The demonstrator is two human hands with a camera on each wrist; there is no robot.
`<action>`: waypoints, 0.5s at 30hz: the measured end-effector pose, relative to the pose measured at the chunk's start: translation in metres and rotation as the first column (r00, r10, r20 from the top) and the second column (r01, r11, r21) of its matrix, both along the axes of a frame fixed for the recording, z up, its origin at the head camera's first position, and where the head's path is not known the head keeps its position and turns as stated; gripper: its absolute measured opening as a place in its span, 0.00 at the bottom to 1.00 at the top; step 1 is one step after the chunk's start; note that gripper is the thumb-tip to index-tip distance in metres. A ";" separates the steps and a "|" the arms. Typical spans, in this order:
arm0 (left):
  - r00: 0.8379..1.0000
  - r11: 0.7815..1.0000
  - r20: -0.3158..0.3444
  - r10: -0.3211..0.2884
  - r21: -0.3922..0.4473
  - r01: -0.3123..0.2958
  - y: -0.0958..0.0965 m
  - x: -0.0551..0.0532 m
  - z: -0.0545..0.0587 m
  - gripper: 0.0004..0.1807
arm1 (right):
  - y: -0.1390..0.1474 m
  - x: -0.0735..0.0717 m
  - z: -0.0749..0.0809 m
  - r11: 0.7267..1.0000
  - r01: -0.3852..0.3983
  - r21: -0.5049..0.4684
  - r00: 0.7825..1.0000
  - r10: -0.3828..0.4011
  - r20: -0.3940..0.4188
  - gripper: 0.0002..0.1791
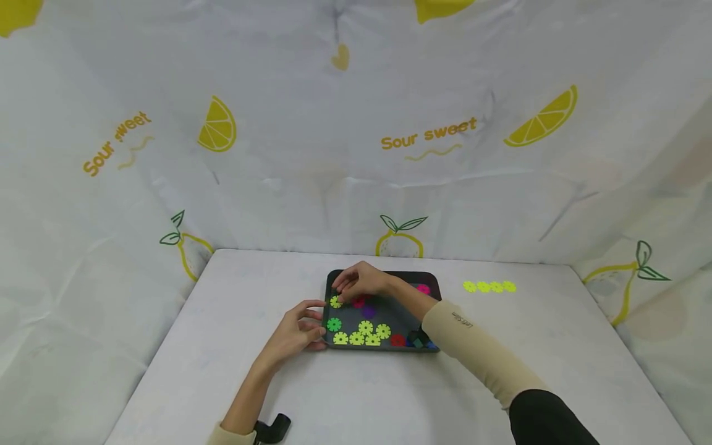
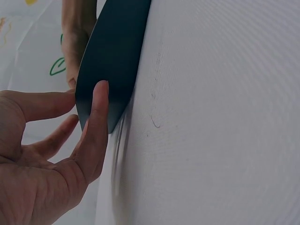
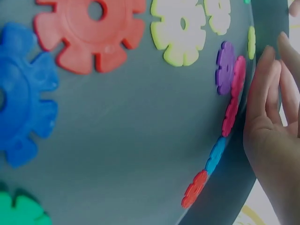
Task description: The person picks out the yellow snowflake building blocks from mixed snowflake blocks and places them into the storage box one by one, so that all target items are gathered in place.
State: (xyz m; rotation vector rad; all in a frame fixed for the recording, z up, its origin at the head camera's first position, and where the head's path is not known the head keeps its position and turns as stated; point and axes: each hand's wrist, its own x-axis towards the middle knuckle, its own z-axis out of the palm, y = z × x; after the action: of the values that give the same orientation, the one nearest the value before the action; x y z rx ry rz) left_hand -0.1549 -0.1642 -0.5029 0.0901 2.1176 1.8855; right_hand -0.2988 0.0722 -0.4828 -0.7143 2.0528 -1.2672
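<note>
A black tray (image 1: 384,350) holds several gear-shaped plastic discs. My right hand (image 1: 364,281) reaches over its far left part. There, the thumb tip is right at a yellow-green disc (image 1: 336,302); no disc shows between the fingers in the right wrist view. My left hand (image 1: 295,334) is at the tray's left side, its extended fingers touching the rim and outer wall near the front corner in the left wrist view. A purple disc (image 3: 225,68) and a pink disc (image 3: 238,77) lie near the right hand. A green disc (image 1: 334,324) lies near the left.
Several yellow-green discs (image 1: 372,339) lie along the tray's front, beside a red disc (image 1: 397,340). Blue (image 3: 28,93) and teal (image 3: 18,213) discs are at the right, partly behind the right sleeve. A row of yellow-green discs (image 1: 484,287) lies on the white table (image 1: 500,334) right of the tray.
</note>
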 end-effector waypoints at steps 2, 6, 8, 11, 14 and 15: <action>1.000 1.000 -0.002 0.001 -0.003 -0.001 0.000 0.000 0.000 0.34 | 0.000 0.002 0.001 1.000 0.024 0.004 0.999 -0.024 0.039 0.21; 1.000 1.000 -0.003 0.002 -0.011 -0.002 -0.001 0.001 0.000 0.34 | -0.001 0.007 0.003 0.997 0.065 0.041 0.992 -0.069 0.101 0.23; 1.000 1.000 -0.002 0.002 -0.011 -0.002 -0.001 0.001 0.000 0.34 | -0.001 0.009 0.004 0.996 0.074 0.056 0.991 -0.079 0.104 0.24; 1.000 1.000 0.000 0.000 -0.008 0.000 0.000 0.001 0.000 0.34 | -0.001 0.010 0.003 0.995 0.075 0.066 0.993 -0.080 0.086 0.24; 1.000 1.000 0.000 -0.002 -0.001 0.002 0.000 0.000 0.000 0.33 | -0.001 0.009 0.001 0.996 0.063 0.069 0.996 -0.067 0.057 0.24; 1.000 1.000 0.000 -0.003 0.000 0.003 0.000 0.001 0.000 0.33 | -0.001 0.009 0.000 0.996 0.059 0.070 0.997 -0.062 0.047 0.25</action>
State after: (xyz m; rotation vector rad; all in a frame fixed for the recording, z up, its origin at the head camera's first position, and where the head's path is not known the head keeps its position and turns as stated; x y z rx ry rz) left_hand -0.1544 -0.1640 -0.5027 0.0927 2.1158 1.8842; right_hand -0.2902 0.0717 -0.4826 -0.5882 2.0811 -1.2291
